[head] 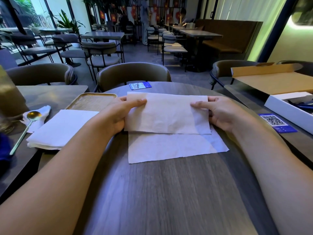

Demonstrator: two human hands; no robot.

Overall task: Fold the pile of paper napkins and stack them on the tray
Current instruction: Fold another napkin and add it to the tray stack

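Note:
A white paper napkin (169, 126) lies on the round wooden table, its far half lifted and folded toward me over the near half. My left hand (118, 114) pinches the napkin's left edge, thumb on top. At the right edge my right hand (218, 112) grips it the same way. A pile of flat napkins (61, 129) sits to the left of my left forearm. Behind that pile lies a wooden tray (91, 101) with a golden rim; nothing shows on it.
A gold spoon (25, 128) rests on a crumpled napkin at far left beside a dark bottle (10, 95). QR cards lie at the table's far edge (139, 85) and at right (277, 122). A white box (291, 106) and an open cardboard box (274, 80) stand right. Chairs ring the table.

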